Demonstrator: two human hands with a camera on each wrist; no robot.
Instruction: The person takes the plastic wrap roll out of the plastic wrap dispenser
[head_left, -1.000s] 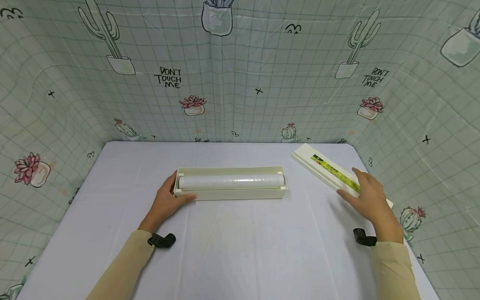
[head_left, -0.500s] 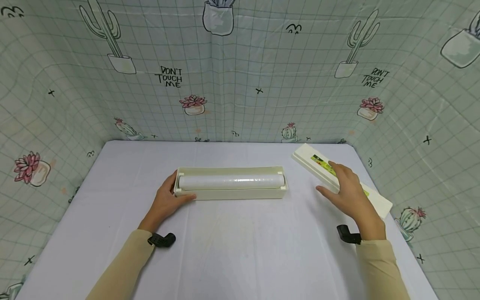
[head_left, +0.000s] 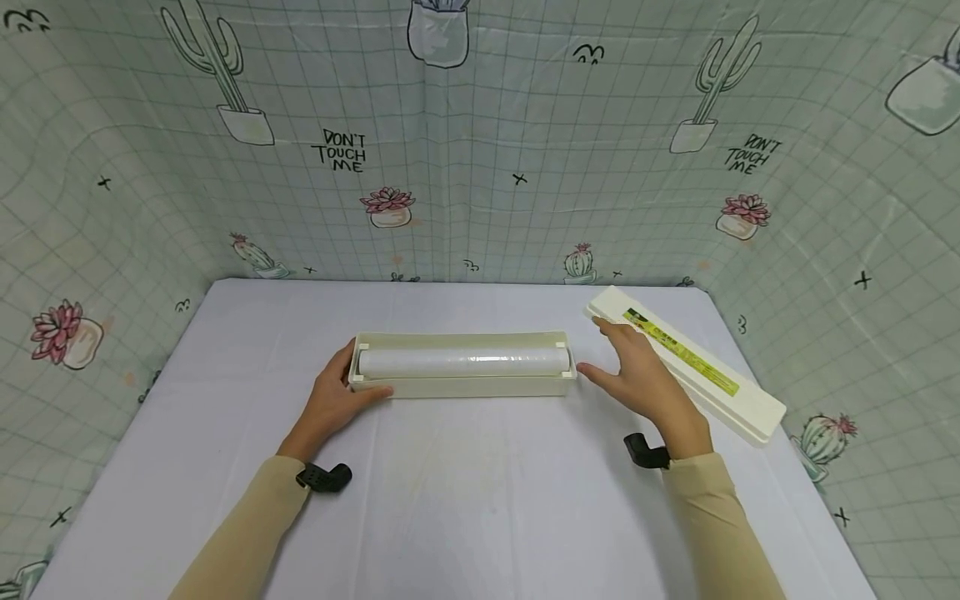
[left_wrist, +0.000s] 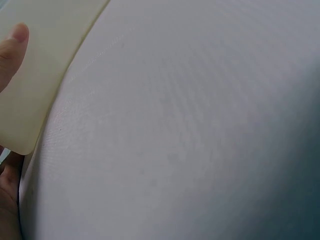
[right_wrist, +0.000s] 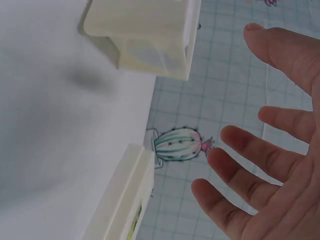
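"Between the two hands, what lies on the white table point(head_left: 465, 508)?"

"A long cream box point(head_left: 472, 387), its long axis running from nine o'clock to three, straight across in front of the person. The left hand point(head_left: 333, 403) grips it, thumb on the near wall and fingers round the nine-o'clock end."

"And the right hand point(head_left: 641, 375)?"

"Holding nothing, thumb and fingers spread wide. The box lies at nine o'clock from it, with the thumb tip just beside the three-o'clock end. In the right wrist view I see a gap there, so I judge them apart."

"Which is nearer, then?"

"The left, since it has contact. The right is close behind."

"Anything inside the box?"

"One white roll point(head_left: 461, 362), lying along the same nine-to-three line and taking up nearly the whole length. Its upper side shines towards three o'clock. What sits beneath it, I can't tell."

"No lid on top?"

"No. The cream lid point(head_left: 708, 387), with its yellow-green label point(head_left: 682, 352), lies apart from the box at three o'clock, slanting from ten o'clock to four. The right hand's index fingertip overlaps its ten-o'clock end in the head view; whether they touch is unclear."
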